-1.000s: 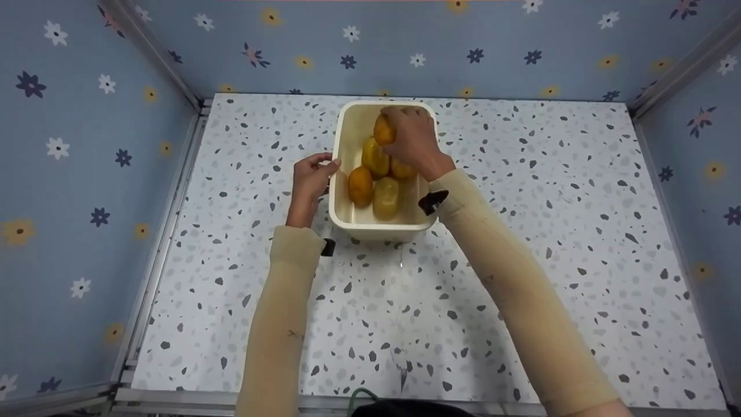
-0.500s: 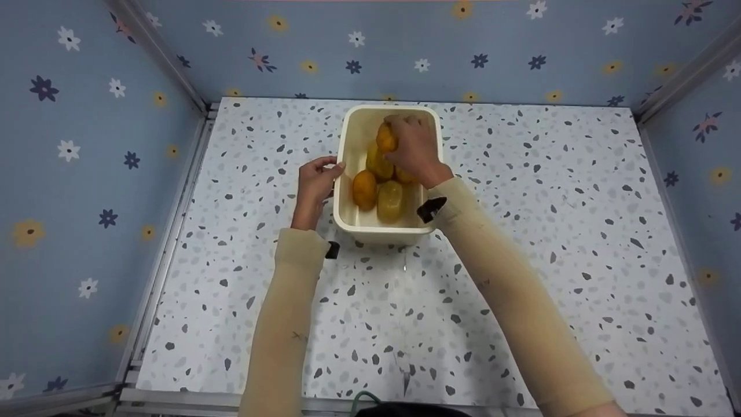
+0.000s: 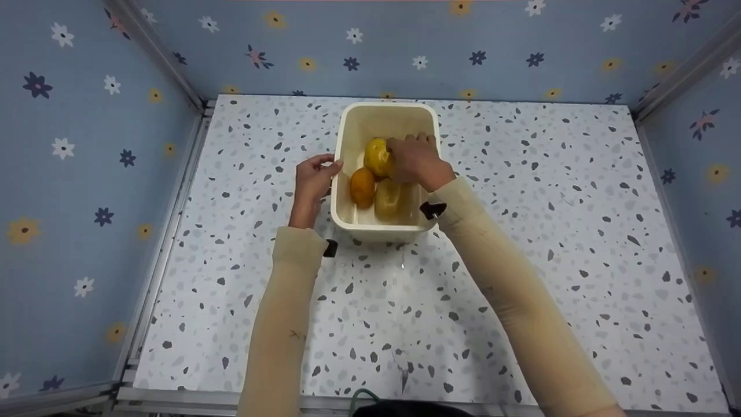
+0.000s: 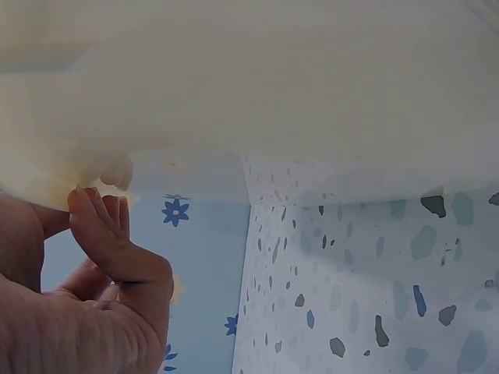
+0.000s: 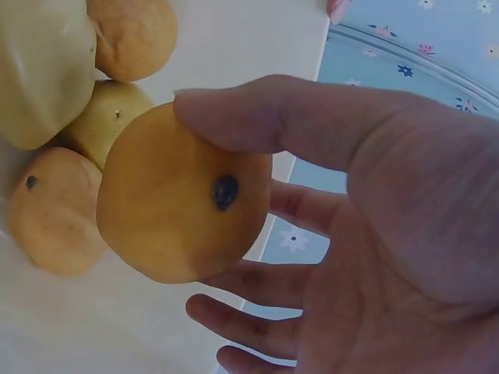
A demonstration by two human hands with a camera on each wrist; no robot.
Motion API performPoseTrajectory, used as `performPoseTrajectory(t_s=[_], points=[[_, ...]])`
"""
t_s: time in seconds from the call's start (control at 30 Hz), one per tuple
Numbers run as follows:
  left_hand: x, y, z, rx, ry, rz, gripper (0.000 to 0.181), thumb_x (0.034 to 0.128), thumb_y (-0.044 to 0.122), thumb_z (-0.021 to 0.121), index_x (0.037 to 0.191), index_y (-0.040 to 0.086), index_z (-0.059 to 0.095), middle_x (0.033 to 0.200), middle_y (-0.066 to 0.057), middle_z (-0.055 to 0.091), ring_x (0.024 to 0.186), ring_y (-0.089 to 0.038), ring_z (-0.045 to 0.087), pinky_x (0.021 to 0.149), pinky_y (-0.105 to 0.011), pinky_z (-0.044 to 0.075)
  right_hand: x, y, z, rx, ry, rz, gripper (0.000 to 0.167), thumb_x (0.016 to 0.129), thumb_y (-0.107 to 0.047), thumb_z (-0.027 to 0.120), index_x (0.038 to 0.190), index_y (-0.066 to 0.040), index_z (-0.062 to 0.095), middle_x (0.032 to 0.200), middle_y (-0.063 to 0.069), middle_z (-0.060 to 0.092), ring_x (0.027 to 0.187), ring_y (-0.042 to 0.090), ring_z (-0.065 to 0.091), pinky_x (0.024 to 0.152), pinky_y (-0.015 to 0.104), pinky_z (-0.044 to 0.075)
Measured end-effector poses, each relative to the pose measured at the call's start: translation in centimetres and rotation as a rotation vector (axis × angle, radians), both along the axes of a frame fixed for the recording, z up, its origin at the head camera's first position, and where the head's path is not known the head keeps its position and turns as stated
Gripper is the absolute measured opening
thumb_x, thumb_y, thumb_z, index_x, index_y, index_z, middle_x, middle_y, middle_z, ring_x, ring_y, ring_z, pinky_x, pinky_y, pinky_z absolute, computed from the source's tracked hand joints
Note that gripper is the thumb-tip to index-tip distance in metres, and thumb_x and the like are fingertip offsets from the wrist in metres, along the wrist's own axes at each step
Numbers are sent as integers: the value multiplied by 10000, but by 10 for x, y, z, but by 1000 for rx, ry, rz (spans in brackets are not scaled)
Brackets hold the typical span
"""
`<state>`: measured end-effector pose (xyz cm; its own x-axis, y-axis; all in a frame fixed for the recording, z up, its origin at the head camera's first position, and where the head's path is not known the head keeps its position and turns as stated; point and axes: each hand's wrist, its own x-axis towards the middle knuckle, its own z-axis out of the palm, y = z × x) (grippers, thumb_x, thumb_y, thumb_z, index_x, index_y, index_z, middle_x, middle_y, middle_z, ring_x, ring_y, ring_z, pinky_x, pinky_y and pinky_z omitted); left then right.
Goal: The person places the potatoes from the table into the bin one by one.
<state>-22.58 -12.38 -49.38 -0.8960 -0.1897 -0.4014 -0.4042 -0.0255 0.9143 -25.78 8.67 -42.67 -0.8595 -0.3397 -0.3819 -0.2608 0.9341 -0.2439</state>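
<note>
A cream plastic bin (image 3: 385, 227) stands upright on the table with several fruits inside. My left hand (image 3: 313, 184) pinches its left rim between thumb and fingers; in the left wrist view that hand (image 4: 105, 273) is against the pale wall. Inside the bin, my right hand (image 3: 417, 161) grips a round orange-yellow fruit (image 5: 175, 202) with a dark stem spot, hidden under the hand from the head view. Beside it lie a yellow fruit (image 3: 377, 157), an orange fruit (image 3: 363, 187) and a pale yellow-green fruit (image 3: 387, 200). Another orange fruit (image 5: 56, 210) shows in the right wrist view.
The bin rests on a speckled white tabletop (image 3: 550, 243). Blue flowered panels (image 3: 324, 40) with metal framing (image 3: 156, 255) enclose the back and sides. A green cable (image 3: 360, 394) and a dark object (image 3: 411, 409) are at the front edge.
My right hand has moved nearer and lower inside the bin, and the fruit at its fingertips has gone out of sight beneath it. My left hand stays on the rim.
</note>
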Motion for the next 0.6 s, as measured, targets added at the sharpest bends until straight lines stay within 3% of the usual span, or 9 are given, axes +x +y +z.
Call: performPoseTrajectory(t_s=[0.17, 0.33, 0.47, 0.6], points=[[-1, 0, 0, 10, -8, -13, 306, 1014, 146, 710, 1286, 5, 700, 903, -44, 615, 794, -168, 706, 652, -248, 611, -3, 2, -2, 5, -37, -6, 610, 907, -170, 732, 1491, -115, 564, 1410, 184, 579, 1248, 403, 416, 1154, 556, 244], [-2, 0, 0, 7, -18, -10, 305, 1014, 154, 715, 1285, 17, 703, 905, -37, 599, 824, -187, 718, 653, -245, 616, -6, 7, 1, -42, -6, -37, 582, 899, -141, 720, 1467, -101, 602, 1419, 181, 595, 1260, 415, 442, 1165, 577, 244], [-2, -1, 0, 10, -18, -12, 312, 1013, 152, 716, 1293, 14, 701, 909, -36, 598, 878, -228, 728, 657, -245, 617, -8, 12, 5, -107, 26, -93, 561, 909, -154, 734, 1451, -78, 613, 1438, 178, 594, 1293, 425, 451, 1179, 595, 242], [-1, 0, 0, 10, -14, -13, 312, 1016, 152, 712, 1294, 10, 700, 891, -35, 594, 826, -203, 718, 638, -241, 609, -11, 17, 11, -167, 36, -151, 522, 961, -176, 751, 1452, -69, 612, 1476, 179, 583, 1353, 431, 446, 1190, 580, 246]])
